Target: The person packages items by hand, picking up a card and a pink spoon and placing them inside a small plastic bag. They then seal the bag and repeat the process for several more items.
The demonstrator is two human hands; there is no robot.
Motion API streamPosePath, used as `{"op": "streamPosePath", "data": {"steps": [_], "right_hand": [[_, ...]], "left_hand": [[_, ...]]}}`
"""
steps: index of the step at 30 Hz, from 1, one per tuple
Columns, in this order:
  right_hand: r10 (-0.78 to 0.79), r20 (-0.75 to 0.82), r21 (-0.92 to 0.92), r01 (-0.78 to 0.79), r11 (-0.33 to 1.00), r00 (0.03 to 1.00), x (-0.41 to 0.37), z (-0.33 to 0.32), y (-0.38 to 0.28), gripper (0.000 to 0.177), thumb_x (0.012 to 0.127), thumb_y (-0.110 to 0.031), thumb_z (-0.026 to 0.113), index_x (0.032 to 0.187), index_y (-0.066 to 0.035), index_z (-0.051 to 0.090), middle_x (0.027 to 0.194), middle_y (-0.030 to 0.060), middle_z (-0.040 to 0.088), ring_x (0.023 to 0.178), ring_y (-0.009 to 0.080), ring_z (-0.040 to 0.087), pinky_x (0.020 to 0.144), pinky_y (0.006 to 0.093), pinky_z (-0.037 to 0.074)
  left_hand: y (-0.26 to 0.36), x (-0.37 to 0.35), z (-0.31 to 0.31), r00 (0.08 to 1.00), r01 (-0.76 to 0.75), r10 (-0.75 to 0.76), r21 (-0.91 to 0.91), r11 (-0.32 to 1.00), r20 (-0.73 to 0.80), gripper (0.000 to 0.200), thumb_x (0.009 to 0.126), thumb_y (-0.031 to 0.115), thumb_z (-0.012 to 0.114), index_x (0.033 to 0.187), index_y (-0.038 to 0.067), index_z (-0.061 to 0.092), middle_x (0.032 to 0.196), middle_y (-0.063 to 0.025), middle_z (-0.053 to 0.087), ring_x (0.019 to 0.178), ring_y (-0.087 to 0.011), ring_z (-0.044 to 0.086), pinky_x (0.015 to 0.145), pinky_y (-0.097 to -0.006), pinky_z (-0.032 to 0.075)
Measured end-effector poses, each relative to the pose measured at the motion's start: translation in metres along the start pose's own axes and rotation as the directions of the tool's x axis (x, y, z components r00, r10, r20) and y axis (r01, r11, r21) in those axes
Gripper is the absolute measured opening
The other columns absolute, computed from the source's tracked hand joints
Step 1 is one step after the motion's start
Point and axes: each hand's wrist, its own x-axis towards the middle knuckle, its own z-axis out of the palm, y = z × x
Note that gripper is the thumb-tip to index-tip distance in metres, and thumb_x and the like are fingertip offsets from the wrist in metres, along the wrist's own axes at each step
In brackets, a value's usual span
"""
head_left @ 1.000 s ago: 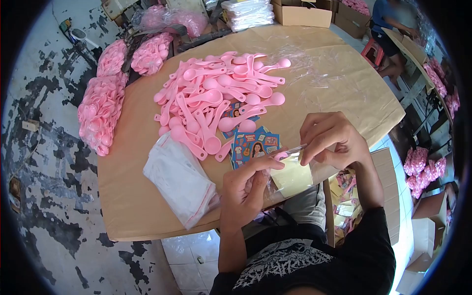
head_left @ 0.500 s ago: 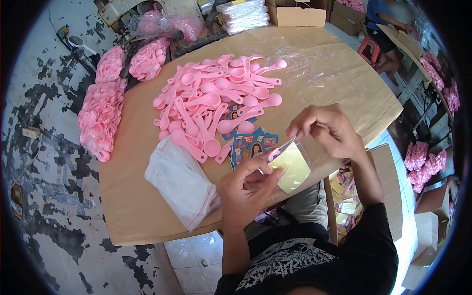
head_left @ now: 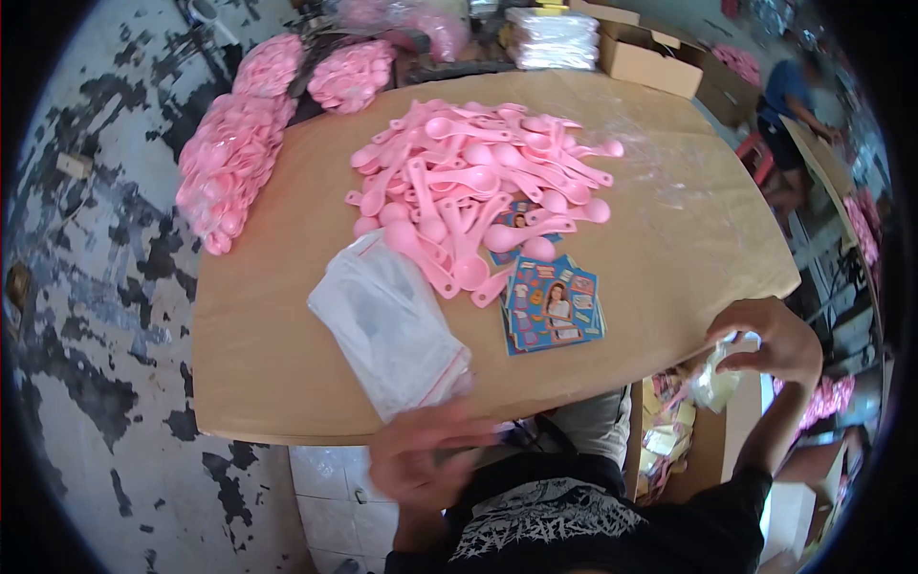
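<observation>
My left hand is smeared by motion at the table's front edge, just below a stack of clear plastic bags. Over the cardboard box at the right, my right hand pinches a clear packet with a pale yellow card in it. Blue printed cards lie stacked right of the bags. Behind them is a heap of pink spoons, with more blue cards partly under it.
Bundles of pink spoons stand at the table's left edge. Stacked clear packs and an open carton are at the back. Another person is at a table on the far right.
The packet has moved right and down with my right hand, from above the table to over the box. My left hand has let go of it and moved left and down. The view has shifted.
</observation>
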Motion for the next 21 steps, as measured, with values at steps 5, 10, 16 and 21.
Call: {"op": "streamPosePath", "data": {"steps": [5,10,16,21], "right_hand": [[-0.279,-0.169,-0.034,0.277,0.960,0.945,0.068,0.023,-0.061,0.025,0.075,-0.017,0.076,0.095,-0.004,0.067,0.089,0.0101,0.067,0.081,0.0283,0.064,0.070,0.0385,0.050],[-0.320,-0.008,-0.117,0.316,0.941,0.948,0.180,0.080,-0.106,0.026,0.085,-0.029,0.069,0.094,-0.004,0.066,0.074,0.0115,0.066,0.071,0.0320,0.064,0.064,0.0407,0.049],[-0.352,0.136,0.028,0.351,0.936,0.926,0.226,0.095,-0.110,0.026,0.089,-0.029,0.064,0.087,-0.003,0.065,0.071,0.0137,0.066,0.064,0.0301,0.064,0.060,0.0407,0.047],[-0.349,0.126,0.094,0.339,0.936,0.928,0.224,0.093,-0.102,0.024,0.090,-0.025,0.061,0.087,-0.002,0.064,0.072,0.0158,0.065,0.064,0.0299,0.064,0.061,0.0393,0.048]], "left_hand": [[0.005,0.015,-0.059,0.990,-0.117,0.130,0.781,0.613,0.046,0.033,0.084,0.013,0.062,0.115,0.001,0.058,0.123,-0.0227,0.056,0.110,-0.0392,0.059,0.094,-0.0486,0.047],[0.001,0.019,-0.055,0.979,-0.114,-0.083,0.840,0.530,0.185,0.027,0.084,0.010,0.060,0.109,0.004,0.065,0.122,-0.0138,0.062,0.121,-0.0409,0.050,0.103,-0.0496,0.038],[0.002,0.018,-0.057,0.992,-0.077,-0.045,0.833,0.548,0.121,0.030,0.081,0.008,0.064,0.111,0.005,0.065,0.127,-0.0158,0.059,0.124,-0.0411,0.048,0.102,-0.0467,0.041],[-0.003,0.017,-0.066,0.988,-0.050,-0.096,0.831,0.553,0.123,0.032,0.080,0.009,0.067,0.112,0.006,0.065,0.129,-0.0173,0.057,0.125,-0.0416,0.048,0.100,-0.0457,0.043]]}}
